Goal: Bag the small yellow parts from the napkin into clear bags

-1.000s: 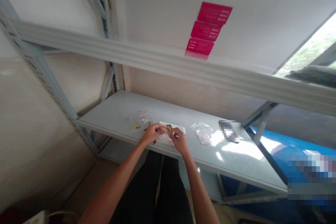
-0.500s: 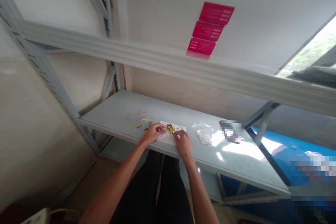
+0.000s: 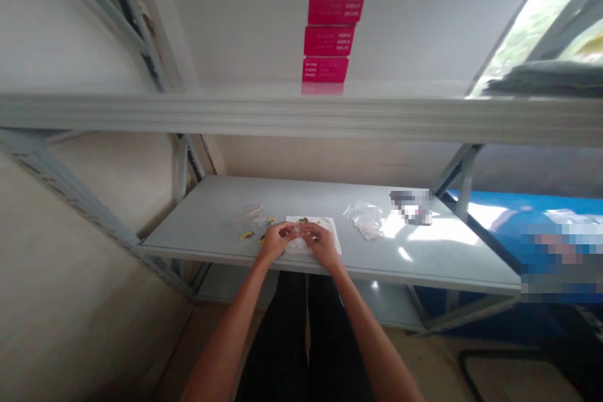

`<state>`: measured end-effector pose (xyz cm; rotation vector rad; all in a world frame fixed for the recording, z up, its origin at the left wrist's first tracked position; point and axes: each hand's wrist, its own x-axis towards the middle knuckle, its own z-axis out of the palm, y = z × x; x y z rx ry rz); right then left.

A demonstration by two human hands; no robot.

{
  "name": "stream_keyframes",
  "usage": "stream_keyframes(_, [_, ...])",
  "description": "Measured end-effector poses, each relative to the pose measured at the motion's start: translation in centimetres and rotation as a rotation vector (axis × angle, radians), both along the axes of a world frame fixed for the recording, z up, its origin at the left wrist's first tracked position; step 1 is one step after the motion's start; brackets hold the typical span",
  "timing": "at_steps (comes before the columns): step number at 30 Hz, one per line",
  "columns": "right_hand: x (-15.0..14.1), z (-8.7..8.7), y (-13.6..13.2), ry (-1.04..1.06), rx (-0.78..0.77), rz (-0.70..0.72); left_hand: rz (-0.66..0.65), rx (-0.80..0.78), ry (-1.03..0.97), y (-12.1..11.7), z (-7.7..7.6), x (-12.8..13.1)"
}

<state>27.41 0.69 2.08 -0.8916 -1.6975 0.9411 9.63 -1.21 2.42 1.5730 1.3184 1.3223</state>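
Over a white sheet [image 3: 333, 240] on the grey shelf, my two hands meet with their fingertips close together. A small see-through piece that looks like a plastic bag is pinched in my left hand [image 3: 277, 241]. My right hand [image 3: 322, 242] is closed at the fingertips against it; whatever it holds is too small to make out. Small yellow and dark pieces [image 3: 302, 220] lie on the sheet just beyond the fingers, partly hidden by them. More yellow pieces [image 3: 247, 235] sit on the shelf left of my left hand, near a clear zip bag [image 3: 252, 212].
Right of the sheet lies a clear plastic bag [image 3: 367, 221], with a blurred-out item [image 3: 412, 207] farther right. A metal beam [image 3: 301, 118] crosses above the shelf [image 3: 188, 220]. Pink labels [image 3: 328, 41] are on the panel above. A blue surface [image 3: 490, 207] stands at right.
My right hand has moved from the yellow pieces to the left, up to my left hand's fingertips. The camera view has levelled and shifted.
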Motion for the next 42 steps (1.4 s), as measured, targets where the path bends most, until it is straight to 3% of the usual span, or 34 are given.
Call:
stream_keyframes(5, [0.1,-0.1,-0.5,0.087,-0.072,0.057,0.029,-0.013,-0.031,0.2,-0.3,-0.2])
stream_keyframes(10, [0.0,-0.7,-0.4,-0.013,-0.066,0.030,0.040,-0.032,-0.101,0.3,-0.8,-0.4])
stream_keyframes(15, [0.2,-0.8,-0.3,-0.038,0.005,-0.047,0.007,-0.065,-0.190,0.4,-0.9,-0.4])
stream_keyframes(19, [-0.6,-0.3,-0.1,-0.119,0.029,-0.014,0.014,-0.037,-0.229,0.4,-0.8,-0.5])
stream_keyframes(22, [-1.6,-0.1,-0.2,-0.064,0.031,-0.020,0.018,-0.033,-0.258,0.4,-0.6,-0.5])
stream_keyframes(27, [-2.2,-0.2,-0.7,0.039,0.011,-0.052,0.015,-0.022,-0.211,0.2,-0.3,-0.4])
stream_keyframes(42, [-1.8,-0.7,-0.6,0.048,0.025,-0.049,0.009,0.015,-0.077,-0.2,0.3,-0.6])
